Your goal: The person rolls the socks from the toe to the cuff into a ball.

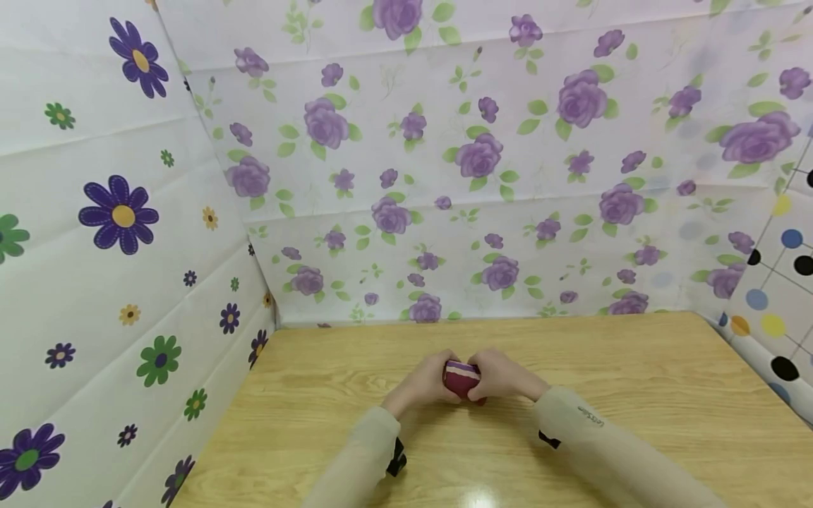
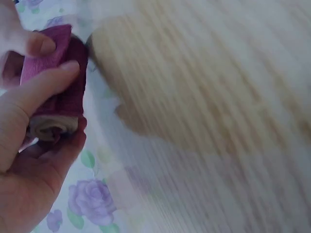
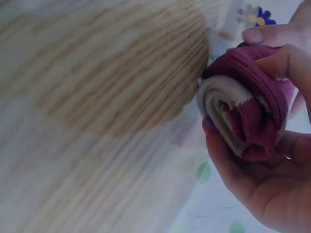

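Note:
A tightly rolled bundle of maroon knit socks (image 1: 461, 379) with cream and purple bands is held between both hands over the wooden table. My left hand (image 1: 427, 381) grips its left side, thumb on the maroon knit and fingers beneath. On the opposite side my right hand (image 1: 502, 374) grips the roll, its thumb pressing the folded edge. The right wrist view shows the spiral end of the sock roll (image 3: 238, 119), cream layers wound with maroon. In the left wrist view, the other end of the roll (image 2: 53, 127) shows a cream coil.
The light wood table (image 1: 571, 437) spreads around the hands. A purple-rose curtain (image 1: 432, 176) hangs behind its far edge. To the left hangs a daisy-print sheet (image 1: 95, 282), and to the right a dotted sheet (image 1: 778, 282).

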